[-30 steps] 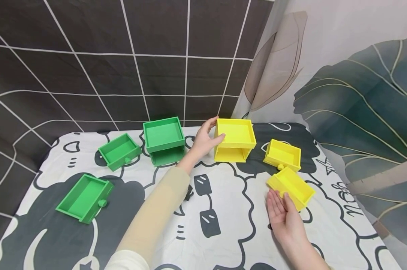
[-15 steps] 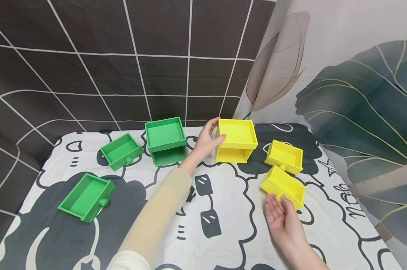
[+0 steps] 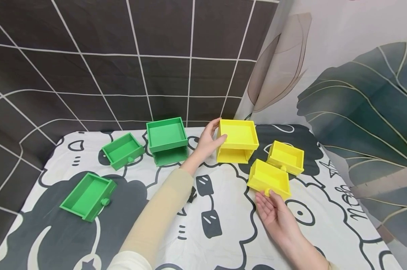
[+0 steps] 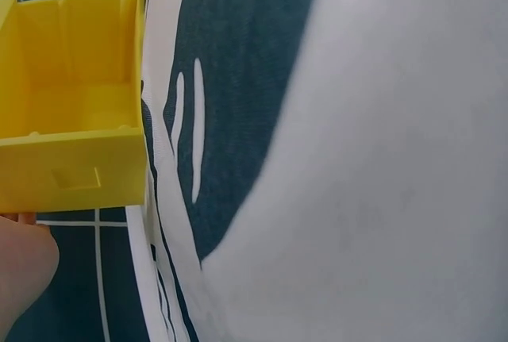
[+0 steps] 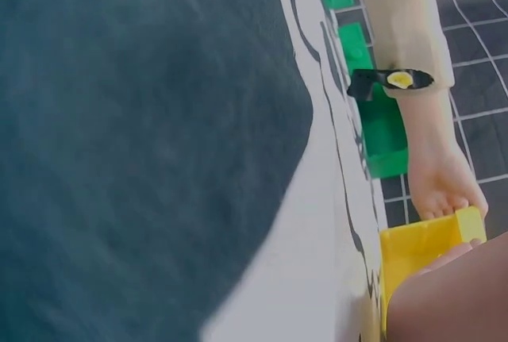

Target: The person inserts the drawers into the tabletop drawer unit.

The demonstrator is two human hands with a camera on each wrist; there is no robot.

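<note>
The left hand (image 3: 208, 140) holds a small yellow cabinet (image 3: 238, 133) by its left side, thumb at the front and fingers toward the back. This cabinet has a tray-like top and a hollow front (image 4: 75, 72) facing the person. To its front right, the right hand (image 3: 277, 219), palm up, pinches the round knob of a yellow drawer (image 3: 269, 178) between thumb and fingers. The drawer is tilted, its far end toward the cabinet and apart from it. A second yellow drawer (image 3: 287, 156) lies just behind it; whether they touch I cannot tell.
A green cabinet (image 3: 167, 135) with a hollow front stands left of the yellow one. Two green drawers, a rear one (image 3: 123, 150) and a front one (image 3: 89, 195), lie farther left. A patterned cloth (image 3: 230, 202) covers the surface; a dark tiled-pattern curtain (image 3: 163, 75) hangs behind.
The right hand has moved left with the yellow drawer, bringing it nearer the yellow cabinet and turning its far end leftward. The left hand keeps its hold on the cabinet.
</note>
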